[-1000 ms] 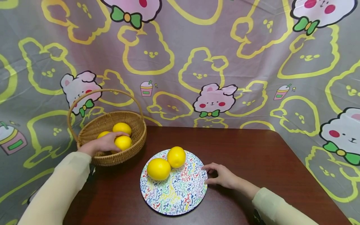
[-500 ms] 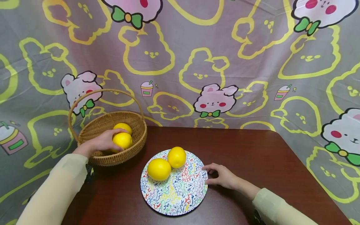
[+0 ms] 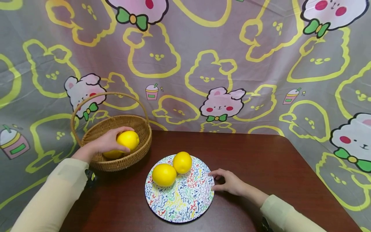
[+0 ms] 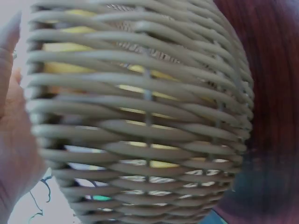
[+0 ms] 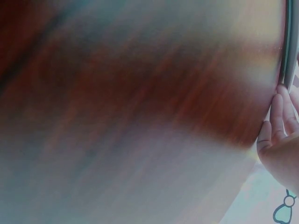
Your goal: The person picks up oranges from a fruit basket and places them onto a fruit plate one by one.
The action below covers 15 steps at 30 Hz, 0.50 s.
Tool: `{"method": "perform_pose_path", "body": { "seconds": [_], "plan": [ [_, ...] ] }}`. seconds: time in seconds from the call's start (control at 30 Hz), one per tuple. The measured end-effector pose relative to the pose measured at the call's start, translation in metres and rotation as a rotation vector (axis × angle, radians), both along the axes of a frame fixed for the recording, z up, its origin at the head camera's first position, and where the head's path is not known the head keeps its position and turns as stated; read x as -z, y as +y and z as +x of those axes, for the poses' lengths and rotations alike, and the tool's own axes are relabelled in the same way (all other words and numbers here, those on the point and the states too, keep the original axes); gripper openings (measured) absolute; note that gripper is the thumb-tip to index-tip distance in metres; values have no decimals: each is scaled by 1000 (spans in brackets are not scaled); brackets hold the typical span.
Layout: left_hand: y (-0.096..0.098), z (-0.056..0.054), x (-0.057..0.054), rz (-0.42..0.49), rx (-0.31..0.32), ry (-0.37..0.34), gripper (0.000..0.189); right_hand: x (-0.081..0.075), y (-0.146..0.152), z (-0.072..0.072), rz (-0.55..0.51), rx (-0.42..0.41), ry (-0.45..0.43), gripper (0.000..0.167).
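Observation:
A lemon [image 3: 128, 140] is gripped by my left hand [image 3: 108, 141] inside the wicker basket [image 3: 116, 166]. Its thumb is on the near side and its fingers are over the far side. Another lemon [image 3: 112, 154] shows below that hand, lower in the basket. In the left wrist view the basket's weave [image 4: 154, 107] hides most of the lemons. On the round patterned plate [image 3: 179, 199] lie two lemons, one at the left [image 3: 164, 175] and one farther back [image 3: 182, 162]. My right hand [image 3: 229, 182] touches the plate's right rim with fingertips and thumb spread apart.
The basket's tall arched handle [image 3: 116, 93] rises over my left hand. Plate and basket stand on a dark brown wooden table [image 3: 249, 154]. A grey cartoon-print cloth [image 3: 185, 42] hangs behind and along the sides.
My left hand has taken hold of a lemon and raised it slightly, up and to the right within the basket. The right hand and the plate have stayed in place.

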<state>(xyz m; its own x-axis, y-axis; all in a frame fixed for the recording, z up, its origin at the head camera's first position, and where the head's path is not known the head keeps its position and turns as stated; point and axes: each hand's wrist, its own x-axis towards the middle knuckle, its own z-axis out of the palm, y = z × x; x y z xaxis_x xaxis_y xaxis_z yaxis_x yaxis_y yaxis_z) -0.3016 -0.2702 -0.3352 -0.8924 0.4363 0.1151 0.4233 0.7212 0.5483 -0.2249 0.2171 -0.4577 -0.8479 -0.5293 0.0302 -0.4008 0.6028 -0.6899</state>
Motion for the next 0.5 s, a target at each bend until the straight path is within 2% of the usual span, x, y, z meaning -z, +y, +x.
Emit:
{"method": "perform_pose_path", "body": {
  "seconds": [0.13,0.3,0.5],
  "plan": [
    [4,3,-7,7,17,22,77,1,0,0,1,-2,2,48],
    [11,7,-13,11,31,13,77,1,1,0,-6,-10,12,48],
    [22,17,-21,25,73,10,76,1,0,0,-3,-15,12,49]
  ]
}}
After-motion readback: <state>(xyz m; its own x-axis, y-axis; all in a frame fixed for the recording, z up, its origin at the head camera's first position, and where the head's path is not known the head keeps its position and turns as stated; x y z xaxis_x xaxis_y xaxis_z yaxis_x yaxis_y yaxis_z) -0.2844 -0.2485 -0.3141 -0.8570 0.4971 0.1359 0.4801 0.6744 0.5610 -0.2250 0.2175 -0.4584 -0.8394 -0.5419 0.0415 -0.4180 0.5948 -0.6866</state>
